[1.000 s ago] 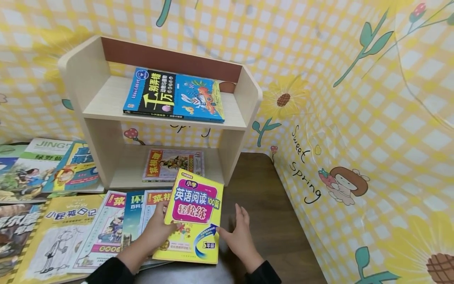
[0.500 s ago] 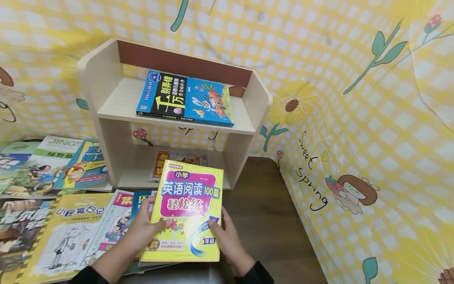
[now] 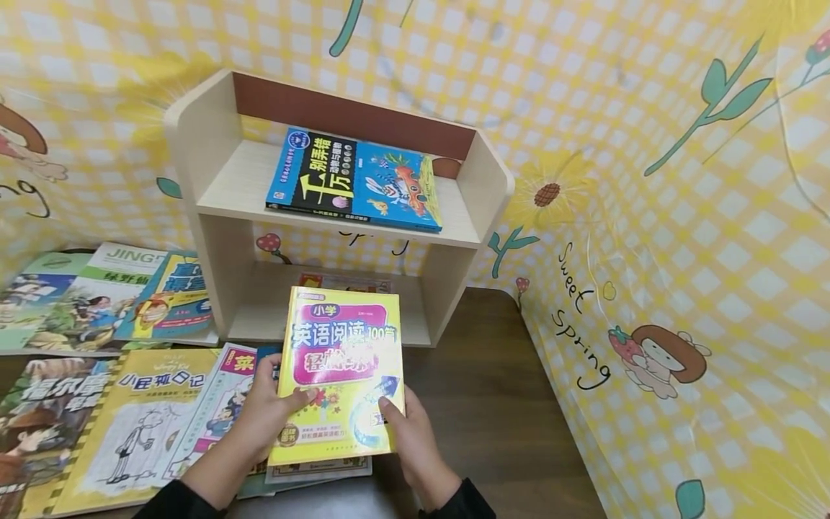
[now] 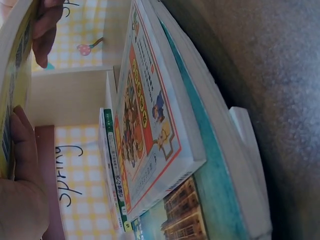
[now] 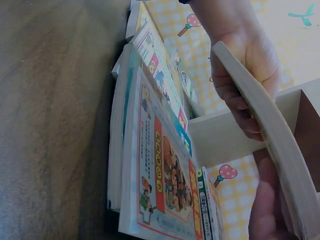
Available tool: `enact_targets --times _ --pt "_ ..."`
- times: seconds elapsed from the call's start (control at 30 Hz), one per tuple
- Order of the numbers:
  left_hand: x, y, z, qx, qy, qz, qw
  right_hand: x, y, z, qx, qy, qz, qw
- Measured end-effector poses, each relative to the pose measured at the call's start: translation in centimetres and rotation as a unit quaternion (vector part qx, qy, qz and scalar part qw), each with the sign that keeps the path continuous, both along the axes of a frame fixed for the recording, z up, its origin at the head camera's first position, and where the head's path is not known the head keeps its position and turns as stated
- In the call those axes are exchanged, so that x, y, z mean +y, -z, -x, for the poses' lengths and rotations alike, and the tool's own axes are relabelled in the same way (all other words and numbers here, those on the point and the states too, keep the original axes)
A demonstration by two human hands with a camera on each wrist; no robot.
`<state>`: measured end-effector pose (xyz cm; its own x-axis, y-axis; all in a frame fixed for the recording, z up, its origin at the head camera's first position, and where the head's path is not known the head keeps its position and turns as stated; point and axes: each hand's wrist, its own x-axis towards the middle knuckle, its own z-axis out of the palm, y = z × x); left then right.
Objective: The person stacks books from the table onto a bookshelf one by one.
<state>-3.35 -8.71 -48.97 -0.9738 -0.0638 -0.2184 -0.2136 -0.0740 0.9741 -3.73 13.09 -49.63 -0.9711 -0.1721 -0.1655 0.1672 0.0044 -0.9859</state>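
The left hand [image 3: 275, 400] and right hand [image 3: 413, 438] are pinching opposite side edges of the yellow book [image 3: 342, 378], thumbs lying on its cover, fingers curling underneath. They are holding it just above a pile of books [image 3: 320, 471], in front of the wooden shelf [image 3: 206, 148]. Since both hands are gripping its lower half, loosening thumbs could be letting the far end tip and slip.

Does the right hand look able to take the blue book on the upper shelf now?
Probably not yet: the right hand and left hand both grip the yellow book. Once freed, the right hand likely could: nothing covers the blue book on the open upper shelf.
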Motion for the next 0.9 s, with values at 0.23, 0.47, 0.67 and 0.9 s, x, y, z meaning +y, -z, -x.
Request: enact_targets --times 0.23,0.47,0.67,0.9 --pt "-0.2 0.1 0.1 -0.016 -0.005 0.0 0.9999 -0.2 -0.3 0.5 -0.005 0.01 0.0 0.9999" --pt "-0.3 0.3 0.2 -0.042 0.003 0.003 0.9991 0.2 -0.7 1.2 0.002 -0.004 0.018 0.9998" --pt "-2.0 0.3 0.5 -0.028 0.067 -0.053 0.996 1.1 -1.5 1.6 -0.012 -0.038 0.024 0.9989" --pt "-6.0 0.0 1.7 -0.002 0.156 -0.076 0.9848 2.8 -2.2 2.1 -0.033 -0.086 0.021 0.9955"
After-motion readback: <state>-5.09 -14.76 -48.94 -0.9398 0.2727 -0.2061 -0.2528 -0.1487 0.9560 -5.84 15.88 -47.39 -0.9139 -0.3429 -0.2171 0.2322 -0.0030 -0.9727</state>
